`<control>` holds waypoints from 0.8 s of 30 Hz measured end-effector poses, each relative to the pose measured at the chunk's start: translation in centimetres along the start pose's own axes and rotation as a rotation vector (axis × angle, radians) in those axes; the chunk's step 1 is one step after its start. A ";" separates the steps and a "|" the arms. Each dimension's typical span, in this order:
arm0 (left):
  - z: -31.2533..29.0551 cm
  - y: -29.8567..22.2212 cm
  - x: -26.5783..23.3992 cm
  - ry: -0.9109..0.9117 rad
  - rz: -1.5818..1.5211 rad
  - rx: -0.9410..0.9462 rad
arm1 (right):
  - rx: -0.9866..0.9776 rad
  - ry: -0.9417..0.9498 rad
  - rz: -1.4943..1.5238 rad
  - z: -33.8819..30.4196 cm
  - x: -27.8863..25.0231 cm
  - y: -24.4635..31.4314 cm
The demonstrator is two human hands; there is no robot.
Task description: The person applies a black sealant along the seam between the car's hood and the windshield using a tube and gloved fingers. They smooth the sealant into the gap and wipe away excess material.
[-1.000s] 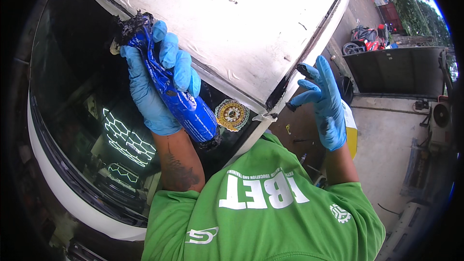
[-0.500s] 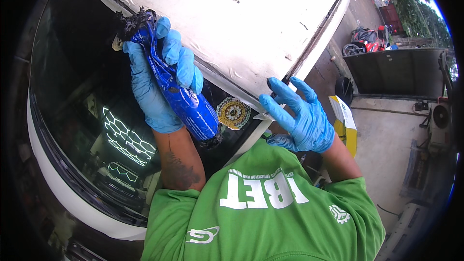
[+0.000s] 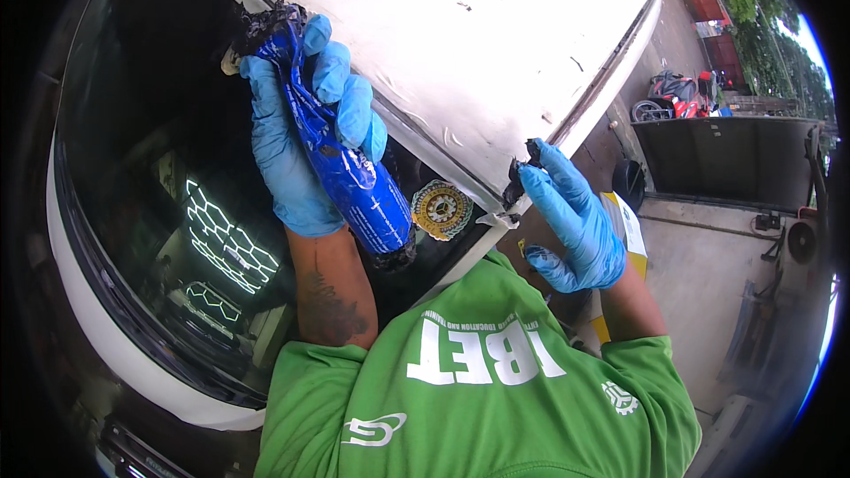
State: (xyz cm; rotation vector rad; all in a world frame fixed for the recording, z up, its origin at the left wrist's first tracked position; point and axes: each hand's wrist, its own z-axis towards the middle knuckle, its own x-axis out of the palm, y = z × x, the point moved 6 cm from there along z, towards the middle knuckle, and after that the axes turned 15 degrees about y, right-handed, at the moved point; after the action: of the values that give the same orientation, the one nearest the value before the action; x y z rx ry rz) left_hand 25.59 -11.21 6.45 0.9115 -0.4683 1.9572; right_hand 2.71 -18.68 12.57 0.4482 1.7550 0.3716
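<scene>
My left hand [image 3: 292,164], in a blue glove, is wrapped round a crumpled blue foil sealant pack [image 3: 363,199] above the windshield [image 3: 133,133]. Black sealant [image 3: 270,25] clings to the pack's torn upper end, with more at its lower end. My right hand [image 3: 574,226], gloved too, has its fingers stretched out at the front corner of the white vehicle roof [image 3: 478,62]. Sticky black lumps coat two of its fingertips, which are close to the roof edge; whether they touch it I cannot tell. Dark smears mark the thumb.
A round gold sticker [image 3: 442,210] is on the glass near the corner. A dark groove [image 3: 602,62] runs along the roof's side. Beyond stand a yellow and white box [image 3: 630,235], a tyre [image 3: 629,184], a dark panel [image 3: 726,159] and a red wheeled item [image 3: 677,97].
My right hand has turned, its fingers now closer together, and more black sealant shows at its fingertips. The view has shifted slightly; my left hand keeps its hold on the pack.
</scene>
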 end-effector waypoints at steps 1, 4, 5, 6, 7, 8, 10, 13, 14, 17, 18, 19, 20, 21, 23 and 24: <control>-0.1 -0.2 -0.1 0.007 -0.037 0.013 | -0.018 0.004 0.024 0.2 0.3 0.0; -0.3 -1.3 -0.4 0.028 -0.111 0.051 | -0.065 0.004 0.109 0.9 0.8 0.1; -0.3 -1.5 -0.4 0.032 -0.123 0.062 | -0.062 -0.003 0.145 0.9 0.8 0.1; -0.4 -1.7 -0.4 0.037 -0.135 0.073 | -0.059 -0.010 0.181 0.9 0.9 0.0; -0.4 -1.8 -0.3 0.033 -0.120 0.079 | -0.030 -0.040 0.192 0.8 1.1 -0.2; -0.4 -1.7 -0.4 0.038 -0.133 0.078 | 0.003 -0.074 0.200 0.7 1.3 -0.7; -0.4 -1.3 -0.4 0.048 -0.159 0.074 | 0.033 -0.121 0.230 0.3 1.7 -1.2; -0.5 -1.4 -0.4 0.023 -0.156 0.081 | 0.034 -0.138 0.240 0.2 1.9 -1.7; -0.5 -1.3 -0.4 0.019 -0.154 0.079 | 0.051 -0.133 0.202 -0.1 2.0 -1.9; -0.5 -1.2 -0.4 0.006 -0.148 0.072 | 0.119 -0.176 0.221 -0.7 1.3 -2.3; -0.6 -1.1 -0.4 0.001 -0.144 0.068 | 0.145 -0.202 0.250 -0.9 0.9 -2.5; -0.6 -1.0 -0.4 -0.004 -0.142 0.064 | 0.105 -0.278 0.255 -1.3 0.8 -3.1; -0.6 -1.0 -0.4 0.000 -0.144 0.065 | 0.114 -0.319 0.327 -1.5 0.4 -3.1; -0.6 -1.0 -0.4 0.004 -0.146 0.065 | 0.124 -0.359 0.400 -1.9 -0.1 -2.8; -0.7 -1.1 -0.5 -0.010 -0.128 0.049 | 0.106 -0.399 0.420 -2.7 -0.7 -3.0; -0.5 -0.9 -0.4 0.008 -0.135 0.034 | 0.119 -0.444 0.611 -3.1 -0.6 -3.5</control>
State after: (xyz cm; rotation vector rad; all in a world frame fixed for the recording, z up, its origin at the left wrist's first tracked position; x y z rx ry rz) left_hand 26.28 -10.63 5.83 0.9325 -0.3604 1.8498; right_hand -0.57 -22.06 12.09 1.0734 1.1842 0.5483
